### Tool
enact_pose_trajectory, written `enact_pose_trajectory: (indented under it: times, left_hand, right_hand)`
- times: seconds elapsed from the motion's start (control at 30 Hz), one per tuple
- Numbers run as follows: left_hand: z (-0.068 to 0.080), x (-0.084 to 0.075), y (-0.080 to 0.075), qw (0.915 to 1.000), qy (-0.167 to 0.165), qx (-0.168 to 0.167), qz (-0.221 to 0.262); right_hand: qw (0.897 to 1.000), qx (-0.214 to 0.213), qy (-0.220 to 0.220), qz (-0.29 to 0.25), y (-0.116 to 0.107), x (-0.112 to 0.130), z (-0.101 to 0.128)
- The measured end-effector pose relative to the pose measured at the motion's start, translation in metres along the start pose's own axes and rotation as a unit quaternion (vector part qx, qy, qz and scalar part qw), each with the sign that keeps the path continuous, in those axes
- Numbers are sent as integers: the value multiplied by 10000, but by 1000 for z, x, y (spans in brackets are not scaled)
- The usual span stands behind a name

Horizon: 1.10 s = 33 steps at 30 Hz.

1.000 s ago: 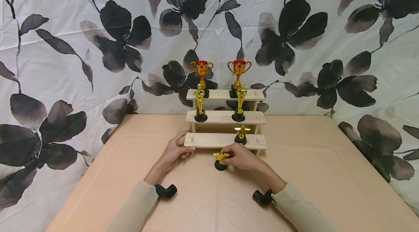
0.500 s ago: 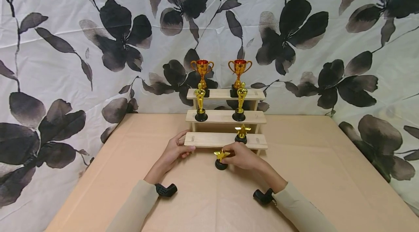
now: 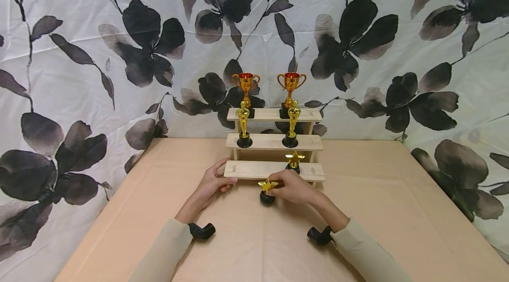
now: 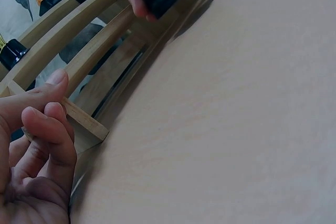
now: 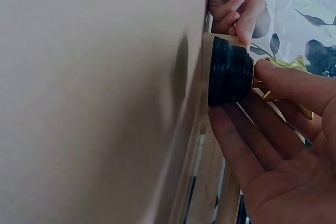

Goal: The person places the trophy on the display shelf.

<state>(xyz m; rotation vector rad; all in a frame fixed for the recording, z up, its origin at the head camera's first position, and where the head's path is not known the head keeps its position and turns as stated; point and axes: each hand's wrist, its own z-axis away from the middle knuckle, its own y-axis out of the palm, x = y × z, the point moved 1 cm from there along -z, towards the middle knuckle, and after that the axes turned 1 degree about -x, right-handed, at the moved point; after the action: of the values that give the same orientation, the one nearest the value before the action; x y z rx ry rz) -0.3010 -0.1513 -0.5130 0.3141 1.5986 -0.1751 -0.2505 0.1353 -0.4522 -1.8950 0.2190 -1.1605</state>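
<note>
A three-step wooden stand [image 3: 246,169] sits at the back of the table. My right hand [image 3: 292,190] pinches a small gold star trophy [image 3: 267,190] with a black base [image 5: 230,71], held just off the table in front of the bottom step. My left hand [image 3: 212,183] grips the left end of the bottom step [image 4: 84,121], thumb on top. A second star trophy [image 3: 294,161] stands on the bottom step's right side. Two gold figure trophies [image 3: 243,125] stand on the middle step and two cup trophies [image 3: 245,85] on the top step.
The table has a peach cloth [image 3: 254,246], and a flower-printed sheet [image 3: 119,52] hangs behind and at both sides. The black wrist camera mounts [image 3: 200,230] show near my sleeves.
My right hand has raised the star trophy slightly and brought it closer to the bottom step. The left hand has stayed on the step's end.
</note>
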Motion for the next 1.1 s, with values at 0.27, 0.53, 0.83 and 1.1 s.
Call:
enact_pose_trajectory:
  times: [0.27, 0.53, 0.83, 1.1]
  left_hand:
    - [0, 0, 1, 10000, -40, -30, 28]
    - [-1, 0, 0, 10000, -30, -9, 32]
    - [0, -2, 0, 9999, -76, 25, 65]
    - [1, -3, 1, 9999, -63, 48, 80]
  right_hand:
    - [10000, 21, -49, 67, -7, 9, -3]
    - [9999, 71, -95, -6, -11, 19, -11]
    - [9996, 26, -161, 244, -14, 27, -19]
    - [9992, 2, -263, 290, -17, 35, -25]
